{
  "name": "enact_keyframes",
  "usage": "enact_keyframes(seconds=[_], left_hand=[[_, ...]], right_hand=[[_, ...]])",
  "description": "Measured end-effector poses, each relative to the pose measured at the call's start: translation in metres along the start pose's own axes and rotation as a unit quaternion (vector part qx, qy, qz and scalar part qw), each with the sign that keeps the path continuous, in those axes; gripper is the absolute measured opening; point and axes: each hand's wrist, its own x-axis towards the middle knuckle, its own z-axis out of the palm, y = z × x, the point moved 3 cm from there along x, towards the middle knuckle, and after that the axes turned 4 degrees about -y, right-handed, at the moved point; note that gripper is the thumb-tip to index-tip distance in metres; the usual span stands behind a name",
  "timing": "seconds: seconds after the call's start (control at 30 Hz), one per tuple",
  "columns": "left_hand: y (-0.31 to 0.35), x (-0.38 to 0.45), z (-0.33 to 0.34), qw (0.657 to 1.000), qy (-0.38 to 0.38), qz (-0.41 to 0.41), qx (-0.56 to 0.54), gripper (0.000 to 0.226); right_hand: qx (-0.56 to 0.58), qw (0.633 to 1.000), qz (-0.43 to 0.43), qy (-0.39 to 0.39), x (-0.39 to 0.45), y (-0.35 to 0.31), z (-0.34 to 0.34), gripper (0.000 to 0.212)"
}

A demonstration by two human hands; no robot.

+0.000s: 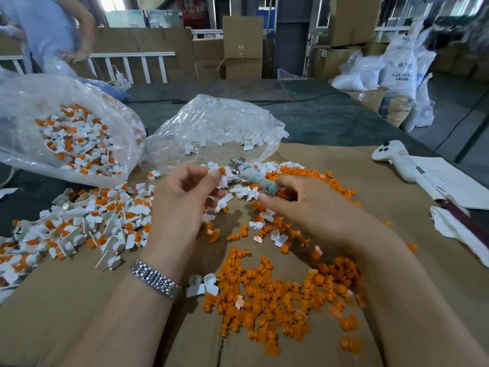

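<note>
Two hands work over the cardboard worktop (344, 165), near its far edge. The left hand (182, 197) pinches a white clip (215, 178) holding an orange plug (222, 170). The right hand (299, 205) grips the taped tool (252, 181). Risk: a misaligned tool tip could eject the plug into the loose piles (277, 295).

Hands: two, the left hand (182, 207) and the right hand (312, 207).
Tape-wrapped hand tool (254, 180): one, in the right hand.
White plastic piece with an orange plug (219, 174): one pinched in the left hand.
Clear plastic bags: two, a bag of white-and-orange pieces (66, 123) and a bag of plain white pieces (217, 120).
Loose white-and-orange pieces (87, 221): one heap, too many to count.
Small orange plastic plugs (277, 295): far too many to count.
Silver metal-link watch (156, 279): one.
White handheld controller (394, 158): one.
Person in a pale blue top (47, 27): one.
</note>
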Motion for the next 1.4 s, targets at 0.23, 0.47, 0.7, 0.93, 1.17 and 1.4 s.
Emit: enact_keyframes(seconds=[0.23,0.47,0.7,0.93,1.17,1.4], left_hand=[[0.001,0.011,-0.016,0.907,0.08,0.077,0.405,0.021],[-0.01,-0.011,0.038,0.839,-0.228,0.196,0.453,0.022],[-0.02,-0.009,0.038,0.804,-0.281,0.211,0.479,0.037],[-0.023,-0.005,0.039,0.803,-0.259,0.214,0.492,0.016],[-0.019,-0.006,0.036,0.828,-0.233,0.207,0.465,0.011],[-0.017,-0.009,0.038,0.818,-0.255,0.196,0.476,0.015]], right_hand=[[-0.182,0.959,0.199,0.091,0.014,0.042,-0.005,0.05],[-0.26,0.932,0.238,0.08,0.017,0.054,0.002,0.072],[-0.266,0.934,0.233,0.056,0.016,0.054,0.005,0.081],[-0.2,0.964,0.139,0.108,0.019,0.039,0.0,0.052],[-0.113,0.993,-0.005,0.025,0.015,0.018,0.005,0.01],[-0.112,0.993,-0.012,-0.017,0.015,0.016,0.014,0.014]])
